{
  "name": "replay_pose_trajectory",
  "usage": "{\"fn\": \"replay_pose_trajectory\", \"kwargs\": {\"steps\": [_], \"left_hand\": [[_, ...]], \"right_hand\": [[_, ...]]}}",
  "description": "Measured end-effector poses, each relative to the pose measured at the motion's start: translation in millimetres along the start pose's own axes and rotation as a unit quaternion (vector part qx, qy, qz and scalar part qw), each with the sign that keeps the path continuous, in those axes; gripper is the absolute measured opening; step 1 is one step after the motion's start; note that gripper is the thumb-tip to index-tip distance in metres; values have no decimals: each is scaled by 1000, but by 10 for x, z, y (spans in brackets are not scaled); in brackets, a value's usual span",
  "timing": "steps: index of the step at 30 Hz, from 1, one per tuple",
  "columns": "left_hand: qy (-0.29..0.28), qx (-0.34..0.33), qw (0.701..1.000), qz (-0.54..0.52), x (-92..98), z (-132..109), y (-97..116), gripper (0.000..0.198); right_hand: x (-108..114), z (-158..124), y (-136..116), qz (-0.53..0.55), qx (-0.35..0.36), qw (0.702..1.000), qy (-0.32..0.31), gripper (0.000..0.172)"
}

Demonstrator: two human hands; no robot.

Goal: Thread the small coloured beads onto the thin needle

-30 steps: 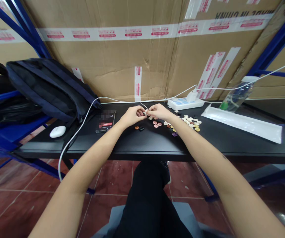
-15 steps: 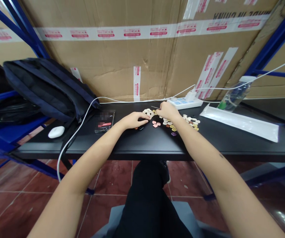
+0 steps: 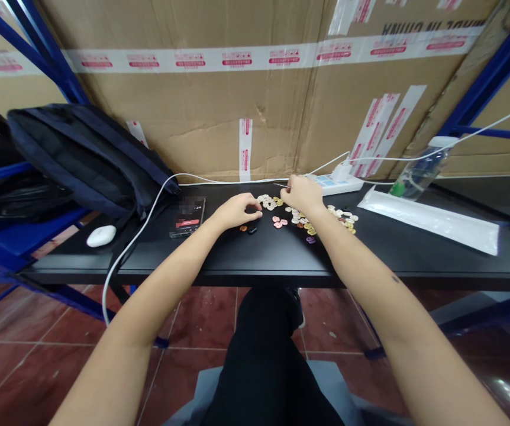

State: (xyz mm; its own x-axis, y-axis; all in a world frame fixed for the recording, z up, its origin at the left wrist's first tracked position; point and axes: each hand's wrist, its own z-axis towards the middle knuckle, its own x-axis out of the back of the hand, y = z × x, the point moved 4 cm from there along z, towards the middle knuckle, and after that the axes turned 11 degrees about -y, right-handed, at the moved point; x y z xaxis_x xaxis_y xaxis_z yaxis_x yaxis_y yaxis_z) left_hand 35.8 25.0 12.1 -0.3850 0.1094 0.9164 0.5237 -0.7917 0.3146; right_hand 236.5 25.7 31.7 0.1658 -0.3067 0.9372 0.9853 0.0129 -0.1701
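My left hand (image 3: 239,211) rests on the black tabletop with fingers curved and the thumb apart, nothing visible between them. Beside its fingertips lies a cluster of cream button-like discs (image 3: 269,201) with a few yellow ones at its right. Below the hand are an orange disc (image 3: 243,228) and a black disc (image 3: 252,229). My right hand (image 3: 304,194) is closed around a thin, needle-like metal piece (image 3: 280,185) that points left; its exact kind is too small to tell. Pink discs (image 3: 278,222) lie between the hands. A mixed pile of discs (image 3: 342,214) spreads around my right wrist, near a purple disc (image 3: 310,239).
A phone (image 3: 188,218), a white earbud case (image 3: 101,236) and a dark backpack (image 3: 81,154) are on the left. Behind my right hand sits a power strip (image 3: 341,186) with a white cable. A white packet (image 3: 432,220) and a bottle (image 3: 421,168) are on the right.
My left hand has drawn slightly left and up from the cream discs, uncovering the orange and black ones. The right hand has risen slightly, away from the discs, with the thin metal piece.
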Motion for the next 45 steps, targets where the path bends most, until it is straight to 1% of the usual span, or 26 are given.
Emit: {"fn": "replay_pose_trajectory", "kwargs": {"steps": [2, 5, 9, 14, 17, 22, 26, 28, 30, 34, 38, 41, 45], "left_hand": [[-19, -2, 1000, -6, -21, -1, -8, 17], [-36, -6, 999, -23, -34, -5, 5, 15], [-35, -5, 999, -27, -21, -10, 32, 19], [-17, 31, 999, 38, 18, -22, 13, 17], [-26, 52, 996, 75, 30, -28, 1, 25], [-49, 58, 994, 83, 26, -38, -4, 31], [-57, 43, 995, 63, 4, -33, -20, 26], [-52, 30, 997, 45, -6, -20, -21, 22], [-41, 30, 998, 25, -9, -9, -23, 19], [-15, 69, 997, -19, 12, -11, -38, 16], [40, 106, 993, -34, 58, -36, -79, 13], [76, 124, 988, -45, 71, -47, -140, 14], [81, 134, 987, -44, 66, -46, -206, 17]], "right_hand": [[-27, 6, -36, 19, 27, 999, 1, 27], [-94, 19, -81, 58, 78, 995, -17, 22], [-158, 19, -124, 94, 121, 988, -36, 18], [-192, 17, -158, 102, 153, 981, -62, 16], [-198, 14, -165, 103, 162, 978, -80, 14], [-175, -19, -192, 93, 173, 976, -98, 15], [-152, -42, -216, 80, 184, 974, -105, 15], [-147, -47, -221, 77, 185, 974, -107, 16], [-146, -49, -224, 74, 185, 974, -110, 16], [-144, -57, -230, 68, 191, 973, -113, 17], [-142, -59, -225, 69, 183, 974, -113, 17], [-142, -59, -222, 70, 183, 975, -108, 16], [-139, -71, -229, 70, 189, 974, -100, 14]]}}
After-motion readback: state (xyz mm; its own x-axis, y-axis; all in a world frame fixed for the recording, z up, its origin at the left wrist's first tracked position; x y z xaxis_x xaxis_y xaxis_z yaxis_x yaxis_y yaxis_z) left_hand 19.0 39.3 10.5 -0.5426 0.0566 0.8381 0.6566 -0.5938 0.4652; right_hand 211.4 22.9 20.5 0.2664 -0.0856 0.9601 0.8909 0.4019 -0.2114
